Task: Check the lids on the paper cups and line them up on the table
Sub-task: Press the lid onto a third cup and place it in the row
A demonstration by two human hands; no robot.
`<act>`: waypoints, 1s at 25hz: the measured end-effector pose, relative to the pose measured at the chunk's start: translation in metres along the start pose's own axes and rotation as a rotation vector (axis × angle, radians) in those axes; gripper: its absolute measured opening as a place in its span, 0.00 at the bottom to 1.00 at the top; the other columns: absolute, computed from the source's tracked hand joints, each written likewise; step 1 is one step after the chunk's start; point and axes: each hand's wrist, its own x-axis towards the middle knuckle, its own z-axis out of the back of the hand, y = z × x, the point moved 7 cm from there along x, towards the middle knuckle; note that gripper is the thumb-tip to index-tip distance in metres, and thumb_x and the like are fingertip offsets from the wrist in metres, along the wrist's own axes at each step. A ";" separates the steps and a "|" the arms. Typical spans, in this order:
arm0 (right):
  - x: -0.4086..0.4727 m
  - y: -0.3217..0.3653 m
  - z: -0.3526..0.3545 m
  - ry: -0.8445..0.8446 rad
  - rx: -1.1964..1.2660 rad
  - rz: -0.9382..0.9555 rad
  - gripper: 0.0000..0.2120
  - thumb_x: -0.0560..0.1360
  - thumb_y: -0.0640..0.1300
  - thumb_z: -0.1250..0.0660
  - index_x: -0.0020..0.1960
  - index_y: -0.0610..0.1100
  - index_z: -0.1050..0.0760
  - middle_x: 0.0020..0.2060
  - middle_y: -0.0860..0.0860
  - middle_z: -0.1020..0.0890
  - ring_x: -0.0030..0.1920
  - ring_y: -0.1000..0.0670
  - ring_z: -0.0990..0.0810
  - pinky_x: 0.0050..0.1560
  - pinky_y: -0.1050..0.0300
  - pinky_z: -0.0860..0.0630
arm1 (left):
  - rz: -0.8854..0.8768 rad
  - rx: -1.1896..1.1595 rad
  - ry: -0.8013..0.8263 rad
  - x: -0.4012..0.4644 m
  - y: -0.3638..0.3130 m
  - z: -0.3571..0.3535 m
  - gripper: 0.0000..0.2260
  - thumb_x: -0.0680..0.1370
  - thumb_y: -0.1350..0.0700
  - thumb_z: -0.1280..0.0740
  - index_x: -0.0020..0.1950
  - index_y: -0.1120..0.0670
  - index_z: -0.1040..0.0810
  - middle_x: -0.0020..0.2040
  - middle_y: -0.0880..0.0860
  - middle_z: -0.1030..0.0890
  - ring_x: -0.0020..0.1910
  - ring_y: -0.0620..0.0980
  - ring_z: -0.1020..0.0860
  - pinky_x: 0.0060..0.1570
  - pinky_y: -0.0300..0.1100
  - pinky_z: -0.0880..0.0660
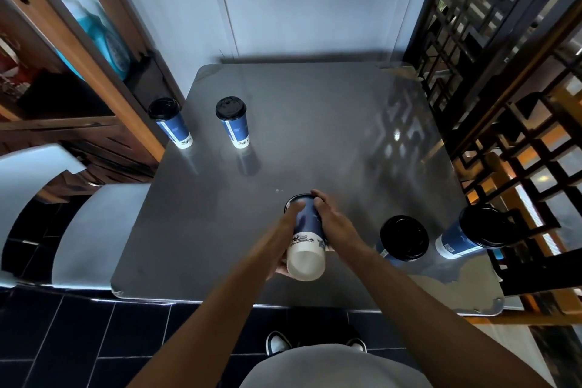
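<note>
Five paper cups are in view, each blue with a white base band. I grasp one cup with both hands above the near middle of the table. It is tipped over, its white bottom facing the camera and its lid end pointing away toward the table centre. My left hand wraps the left side of the body, fingers closed around it, with a fingertip reaching the lid rim. My right hand clasps the right side, fingers curled over the top near the lid. Two lidded cups stand upright at the far left: far-left cup at the table edge, second cup just beside it. Two more lidded cups stand at the near right: near-right cup and, beside it, edge cup close to the right edge.
</note>
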 end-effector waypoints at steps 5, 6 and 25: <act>-0.007 -0.005 0.006 -0.025 0.138 -0.073 0.17 0.82 0.50 0.39 0.60 0.36 0.24 0.46 0.41 0.17 0.33 0.48 0.15 0.29 0.58 0.20 | -0.026 -0.249 0.033 -0.007 -0.004 -0.013 0.22 0.79 0.43 0.37 0.63 0.59 0.22 0.41 0.58 0.16 0.30 0.54 0.17 0.30 0.43 0.20; -0.008 -0.004 0.006 -0.014 0.146 -0.070 0.17 0.82 0.49 0.39 0.58 0.35 0.24 0.42 0.41 0.16 0.30 0.49 0.16 0.28 0.58 0.20 | -0.007 -0.262 0.039 -0.005 -0.003 -0.014 0.21 0.79 0.42 0.38 0.60 0.57 0.21 0.39 0.57 0.16 0.29 0.54 0.17 0.29 0.42 0.21; -0.007 0.005 0.007 -0.057 -0.007 -0.066 0.19 0.80 0.59 0.40 0.59 0.47 0.20 0.48 0.46 0.14 0.45 0.42 0.15 0.33 0.55 0.19 | -0.095 -0.125 0.033 -0.014 -0.015 -0.002 0.23 0.77 0.38 0.42 0.52 0.56 0.21 0.32 0.55 0.16 0.27 0.54 0.18 0.26 0.42 0.24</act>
